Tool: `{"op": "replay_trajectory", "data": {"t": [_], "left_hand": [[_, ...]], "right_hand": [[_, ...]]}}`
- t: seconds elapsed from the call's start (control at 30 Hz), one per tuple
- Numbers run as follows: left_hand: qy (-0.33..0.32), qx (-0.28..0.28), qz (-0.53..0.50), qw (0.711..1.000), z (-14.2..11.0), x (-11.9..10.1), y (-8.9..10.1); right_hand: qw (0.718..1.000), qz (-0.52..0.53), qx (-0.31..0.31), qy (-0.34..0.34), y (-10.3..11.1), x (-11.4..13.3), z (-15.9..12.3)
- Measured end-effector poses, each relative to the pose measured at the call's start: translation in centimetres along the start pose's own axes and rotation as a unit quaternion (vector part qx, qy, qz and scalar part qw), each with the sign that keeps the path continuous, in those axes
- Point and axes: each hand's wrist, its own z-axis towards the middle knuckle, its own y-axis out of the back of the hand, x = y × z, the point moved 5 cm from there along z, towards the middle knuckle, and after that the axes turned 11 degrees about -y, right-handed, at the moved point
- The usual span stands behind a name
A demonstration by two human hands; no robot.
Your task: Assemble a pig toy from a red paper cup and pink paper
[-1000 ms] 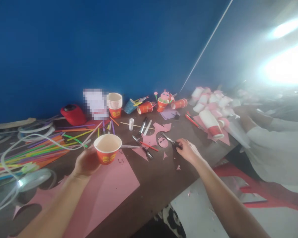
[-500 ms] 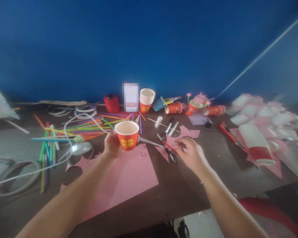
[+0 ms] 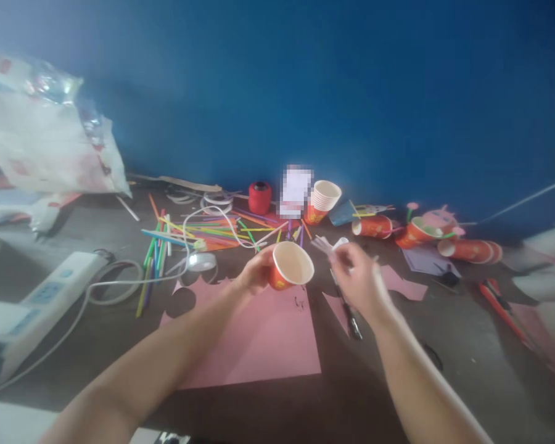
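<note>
Left grip [image 3: 254,274] is wrapped around the side of a red paper cup [image 3: 280,280]; opening set by the cup's width. Cup is tilted, mouth up and towards the viewer, probably so that the interior can be seen and the rim kept unobstructed. Right grip [image 3: 358,280] is narrow, fingers bent inward; a pale, blurred strip [image 3: 324,245] is seen at the fingertips, but whether it is pinched cannot be told. Cup is held above a pink sheet [image 3: 259,357], laid flat on the brown surface [image 3: 277,407], presumably within easy reach. To the sheet's right, a black pen [image 3: 354,327] is noted. Farther back, coloured sticks [image 3: 259,229] are loosely strewn. Beyond these, stacked cups [image 3: 324,198] are nested, likely to save room. Behind everything, a blue wall [image 3: 305,92] is observed.
</note>
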Motion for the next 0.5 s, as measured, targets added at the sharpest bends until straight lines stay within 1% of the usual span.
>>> {"op": "replay_trajectory", "data": {"t": [0.03,0.07,0.13,0.17,0.2,0.27,0.37,0.5], "left_hand": [[-0.001,0.000,-0.012,1.000,-0.1,0.0,-0.1],[-0.004,0.001,-0.029,1.000,-0.2,-0.1,-0.2],[-0.006,0.010,-0.066,0.998,-0.5,-0.4,-0.4],[-0.004,0.019,-0.082,0.996,-0.6,-0.6,-0.5],[0.001,0.032,-0.092,0.995,-0.8,-0.7,-0.6],[0.015,0.064,-0.098,0.993,-1.0,-1.0,-0.9],[0.024,0.096,-0.081,0.992,-1.1,-1.3,-1.4],[0.011,0.100,-0.059,0.993,-1.0,-1.4,-1.7]], "right_hand": [[0.999,0.028,-0.019,0.002,1.3,0.9,-0.1],[0.999,0.046,-0.019,0.006,2.4,1.9,-0.3],[0.998,0.055,0.014,0.024,3.8,4.1,-1.0],[0.997,0.044,0.050,0.037,4.0,5.1,-1.3],[0.995,0.032,0.084,0.054,4.0,5.9,-1.7],[0.989,0.004,0.117,0.086,3.8,6.9,-2.4],[0.985,-0.046,0.121,0.114,3.0,7.0,-2.7],[0.979,-0.106,0.119,0.130,2.1,6.4,-2.6]]}}
